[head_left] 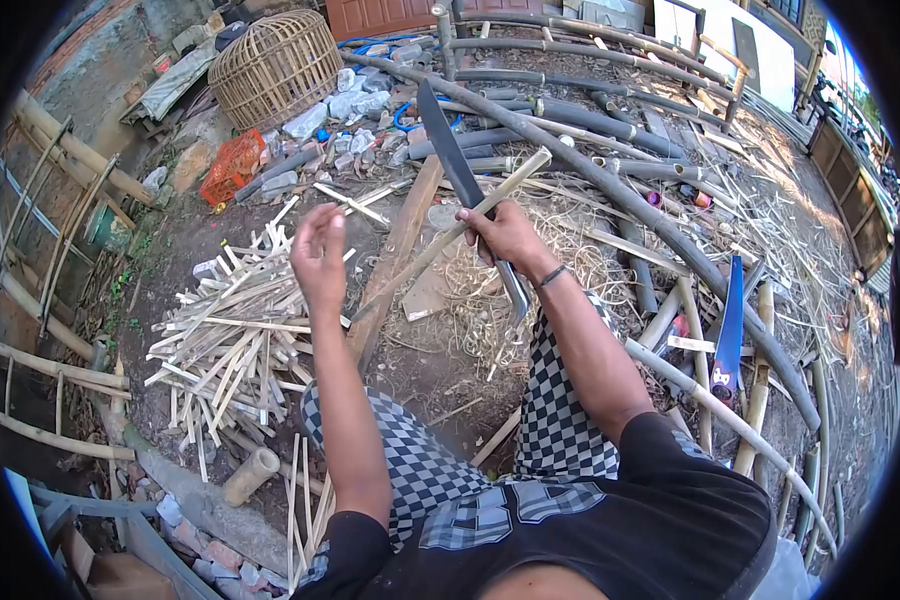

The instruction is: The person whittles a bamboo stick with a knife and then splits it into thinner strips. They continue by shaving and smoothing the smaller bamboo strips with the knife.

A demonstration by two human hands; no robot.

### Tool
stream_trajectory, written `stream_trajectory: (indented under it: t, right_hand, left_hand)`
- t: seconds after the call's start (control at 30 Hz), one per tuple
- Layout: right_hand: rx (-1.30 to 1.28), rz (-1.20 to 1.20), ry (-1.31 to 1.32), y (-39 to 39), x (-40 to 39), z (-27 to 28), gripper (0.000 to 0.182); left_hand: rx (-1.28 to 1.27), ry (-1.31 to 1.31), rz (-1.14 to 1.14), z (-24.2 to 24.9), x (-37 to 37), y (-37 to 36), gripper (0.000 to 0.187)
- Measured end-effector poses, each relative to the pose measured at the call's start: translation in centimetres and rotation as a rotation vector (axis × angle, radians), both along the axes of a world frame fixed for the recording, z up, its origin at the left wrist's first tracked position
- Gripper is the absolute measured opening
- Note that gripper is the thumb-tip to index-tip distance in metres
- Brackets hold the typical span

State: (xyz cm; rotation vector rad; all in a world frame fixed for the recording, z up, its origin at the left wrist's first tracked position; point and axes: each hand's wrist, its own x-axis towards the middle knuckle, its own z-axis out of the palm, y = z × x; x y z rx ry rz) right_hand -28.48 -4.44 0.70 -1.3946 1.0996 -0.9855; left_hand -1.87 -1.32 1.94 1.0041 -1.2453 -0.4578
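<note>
My right hand (pixel 505 240) is closed around a machete (pixel 450 145) and a long split bamboo strip (pixel 420 257). The dark blade points up and away, and its handle end shows below the hand. The strip crosses the blade at a slant, its upper end to the right. My left hand (pixel 320 250) is raised at the left with its fingers partly curled and apart, touching nothing. Below and left of it lies a heap of cut bamboo strips (pixel 240 330). A wooden board (pixel 400 250) lies on the ground beneath the strip.
A woven bamboo cage (pixel 275 70) and an orange crate (pixel 232 168) stand at the back left. A long bamboo pole (pixel 570 155) crosses to the right. Near my right knee is a blue-bladed saw (pixel 732 330). A short bamboo piece (pixel 251 476) lies at the lower left.
</note>
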Motion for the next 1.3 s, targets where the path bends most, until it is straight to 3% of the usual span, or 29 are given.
stream_trajectory:
  t: [0.1,0.13,0.2,0.37,0.5,0.57,0.73,0.87,1.1,1.3]
  right_hand:
    - [0.009,0.053,-0.002,0.7,0.9,0.1,0.032]
    - [-0.009,0.059,0.000,0.6,1.2,-0.2,0.032]
    - [0.000,0.083,0.063,0.6,1.5,-0.5,0.030]
    - [-0.094,0.168,0.243,0.4,1.9,-2.2,0.020]
    - [-0.147,0.241,0.261,0.5,2.9,-3.4,0.016]
    - [-0.148,0.243,0.262,0.9,3.0,-3.3,0.014]
    - [-0.101,0.248,0.234,1.5,3.2,-2.2,0.019]
    - [-0.033,0.200,0.172,1.3,3.6,-2.1,0.025]
    - [-0.027,0.100,0.124,0.6,4.0,-3.1,0.027]
    - [0.034,0.048,0.095,0.5,4.2,-3.3,0.028]
  left_hand:
    - [0.100,-0.161,-0.239,-1.1,-3.8,-0.5,0.032]
    - [0.104,-0.157,-0.235,-0.8,-5.2,-0.2,0.032]
    - [0.005,-0.439,-0.147,0.0,-7.2,0.6,0.040]
    - [-0.113,-0.524,-0.111,0.5,-10.1,0.5,0.043]
    - [-0.015,-0.419,-0.172,-0.5,-10.4,-0.2,0.040]
    - [0.159,-0.285,-0.266,0.1,-10.2,-0.1,0.034]
    - [0.187,-0.062,-0.430,-0.5,-8.1,-0.7,0.021]
    - [0.068,-0.027,-0.347,0.4,-6.6,-0.3,0.012]
    - [0.003,0.144,-0.147,0.0,-4.6,0.0,0.014]
    - [-0.063,0.100,0.036,-0.6,-2.9,-0.5,0.020]
